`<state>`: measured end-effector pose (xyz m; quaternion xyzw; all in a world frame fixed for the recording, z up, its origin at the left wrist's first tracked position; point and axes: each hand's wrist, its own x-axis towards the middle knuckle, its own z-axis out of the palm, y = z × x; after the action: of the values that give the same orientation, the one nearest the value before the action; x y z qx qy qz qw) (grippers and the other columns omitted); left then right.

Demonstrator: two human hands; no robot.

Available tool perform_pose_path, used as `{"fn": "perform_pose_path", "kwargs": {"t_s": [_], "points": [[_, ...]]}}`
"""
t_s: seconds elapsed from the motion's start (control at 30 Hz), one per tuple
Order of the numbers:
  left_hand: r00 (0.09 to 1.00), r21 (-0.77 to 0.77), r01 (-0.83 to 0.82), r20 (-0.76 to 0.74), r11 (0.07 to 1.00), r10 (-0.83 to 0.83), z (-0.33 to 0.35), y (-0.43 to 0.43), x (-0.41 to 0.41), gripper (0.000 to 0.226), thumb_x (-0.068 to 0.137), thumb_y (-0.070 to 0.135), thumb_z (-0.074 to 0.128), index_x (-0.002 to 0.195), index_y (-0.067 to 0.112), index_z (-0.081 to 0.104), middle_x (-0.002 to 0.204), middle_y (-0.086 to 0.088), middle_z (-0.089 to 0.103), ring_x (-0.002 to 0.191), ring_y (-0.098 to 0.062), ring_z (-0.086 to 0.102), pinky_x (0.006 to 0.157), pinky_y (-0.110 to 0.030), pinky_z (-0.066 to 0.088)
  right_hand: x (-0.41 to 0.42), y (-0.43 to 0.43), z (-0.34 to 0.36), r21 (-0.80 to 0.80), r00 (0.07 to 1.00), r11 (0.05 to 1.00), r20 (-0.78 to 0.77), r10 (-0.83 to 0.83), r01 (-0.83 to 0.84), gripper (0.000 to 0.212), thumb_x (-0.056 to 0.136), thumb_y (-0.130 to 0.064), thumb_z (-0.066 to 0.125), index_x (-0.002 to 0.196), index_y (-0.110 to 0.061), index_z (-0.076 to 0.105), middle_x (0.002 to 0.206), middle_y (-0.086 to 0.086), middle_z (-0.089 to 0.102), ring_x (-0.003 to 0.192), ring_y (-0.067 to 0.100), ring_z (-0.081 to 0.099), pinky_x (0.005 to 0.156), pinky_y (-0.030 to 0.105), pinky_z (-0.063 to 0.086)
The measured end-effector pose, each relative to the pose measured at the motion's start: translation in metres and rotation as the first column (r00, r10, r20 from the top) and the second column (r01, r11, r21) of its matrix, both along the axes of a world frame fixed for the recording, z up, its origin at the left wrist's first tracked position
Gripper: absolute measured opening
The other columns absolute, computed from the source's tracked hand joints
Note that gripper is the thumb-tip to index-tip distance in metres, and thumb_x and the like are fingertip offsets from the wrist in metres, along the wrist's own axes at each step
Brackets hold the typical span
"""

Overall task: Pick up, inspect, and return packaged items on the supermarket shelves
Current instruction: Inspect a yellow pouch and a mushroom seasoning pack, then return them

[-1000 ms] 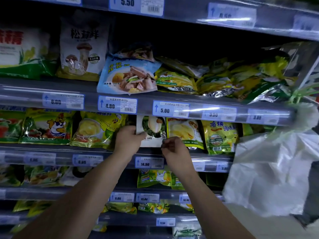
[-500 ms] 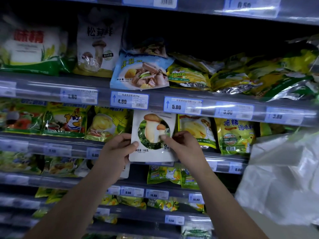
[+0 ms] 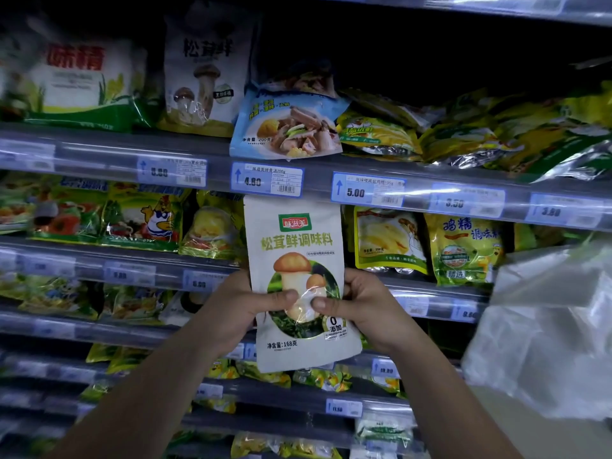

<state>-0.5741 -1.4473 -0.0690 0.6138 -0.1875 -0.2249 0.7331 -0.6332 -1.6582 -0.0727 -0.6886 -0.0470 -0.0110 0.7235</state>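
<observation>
The white mushroom seasoning pouch [image 3: 298, 283] is held upright at the centre of the view, clear of the shelves, its top edge just under the 4.80 price tag [image 3: 267, 179] at twelve o'clock. The left hand [image 3: 238, 306] clasps its nine o'clock edge and the right hand [image 3: 364, 306] its three o'clock edge; both thumbs press onto the printed front near the mushroom picture, fingers hidden behind. The film dimples and shines under the thumbs, so it looks like a soft, glossy, loosely filled bag, probably light and not fragile but apt to slip or sag. Holding both side edges at mid-height seems soundest; a one-handed pinch at the top seam would likely let it swing. The gap beside the yellow chicken-essence bag [image 3: 389, 241] at two o'clock may be its slot.
</observation>
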Motion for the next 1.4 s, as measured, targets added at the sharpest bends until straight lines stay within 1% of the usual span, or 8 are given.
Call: {"fn": "perform_pose_path", "kwargs": {"t_s": [0.37,0.6,0.7,0.93,1.07,1.13,1.27,1.4], "points": [[0.987,0.214,-0.073,0.154,0.974,0.040,0.004,0.003,-0.008,0.026,0.091,0.019,0.072,0.116,0.026,0.075,0.113,0.002,0.079,0.107,-0.019,0.074,0.099,-0.053,0.054,-0.017,0.011,-0.007,0.064,0.993,0.993,-0.078,-0.091,0.096,0.021,0.085,-0.023,0.078,0.102,-0.011,0.077,0.105,0.010,0.079,0.101,0.030,0.074,0.089,0.042,0.057],[0.899,-0.037,-0.424,0.101,0.905,0.426,0.022,0.008,0.009,0.025,0.100,0.018,0.059,0.094,-0.002,0.073,0.092,-0.029,0.074,0.079,-0.033,0.070,0.066,-0.040,0.057,-0.026,0.004,-0.021,-0.012,0.986,1.000,-0.169,0.001,-0.003,0.027,0.077,-0.023,0.083,0.095,-0.004,0.079,0.096,0.012,0.079,0.088,0.024,0.073,0.080,0.036,0.056],[0.917,-0.091,-0.398,-0.043,0.913,0.396,0.022,0.005,0.011,0.033,0.101,0.013,0.057,0.076,0.011,0.079,0.074,-0.010,0.077,0.068,-0.026,0.068,0.062,-0.035,0.052,-0.024,0.001,-0.021,0.100,0.981,0.995,-0.193,0.029,-0.009,0.047,0.077,-0.022,0.079,0.107,0.012,0.069,0.103,0.022,0.076,0.093,0.031,0.071,0.084,0.041,0.058],[0.913,-0.133,-0.403,-0.123,0.905,0.388,0.021,0.000,0.019,0.034,0.101,0.012,0.056,0.073,0.010,0.076,0.068,-0.006,0.075,0.063,-0.023,0.068,0.066,-0.038,0.048,-0.021,0.000,-0.015,0.101,0.985,0.995,-0.169,0.029,-0.012,0.011,0.085,-0.019,0.070,0.081,-0.010,0.075,0.087,0.010,0.074,0.079,0.025,0.067,0.069,0.029,0.055],[0.840,-0.098,-0.526,0.097,0.845,0.534,0.015,-0.002,0.022,0.031,0.101,0.015,0.057,0.078,0.019,0.078,0.073,-0.006,0.076,0.068,-0.027,0.070,0.057,-0.033,0.055,-0.017,-0.003,-0.012,0.083,0.995,0.997,-0.102,0.016,-0.007,0.014,0.086,-0.013,0.069,0.098,-0.006,0.072,0.095,0.014,0.074,0.086,0.028,0.069,0.070,0.030,0.056],[0.811,-0.112,-0.577,0.041,0.809,0.584,0.013,-0.002,0.026,0.031,0.101,0.016,0.057,0.079,0.021,0.078,0.078,-0.006,0.076,0.073,-0.028,0.070,0.059,-0.033,0.056,-0.015,-0.005,-0.010,0.121,0.998,0.993,-0.062,0.010,-0.002,0.028,0.089,-0.005,0.067,0.117,-0.002,0.066,0.105,0.022,0.074,0.092,0.030,0.069,0.074,0.031,0.059],[0.911,-0.056,-0.382,-0.194,0.923,0.365,0.010,-0.002,0.028,0.038,0.096,0.039,0.060,0.123,0.013,0.068,0.112,-0.012,0.077,0.098,-0.031,0.074,0.085,-0.046,0.060,-0.010,-0.006,-0.007,0.141,0.999,0.989,-0.025,-0.032,0.036,0.037,0.090,-0.006,0.064,0.127,0.000,0.061,0.113,0.027,0.073,0.095,0.033,0.070,0.074,0.034,0.059],[0.984,0.086,0.070,-0.171,0.994,-0.054,0.001,-0.009,0.011,0.036,0.088,0.026,0.073,0.123,0.017,0.071,0.120,-0.007,0.076,0.114,-0.029,0.071,0.095,-0.048,0.056,0.000,-0.001,-0.007,0.188,0.997,0.979,0.001,-0.080,0.079,0.034,0.092,-0.013,0.064,0.125,-0.006,0.065,0.115,0.016,0.076,0.101,0.029,0.073,0.081,0.039,0.057]]}}
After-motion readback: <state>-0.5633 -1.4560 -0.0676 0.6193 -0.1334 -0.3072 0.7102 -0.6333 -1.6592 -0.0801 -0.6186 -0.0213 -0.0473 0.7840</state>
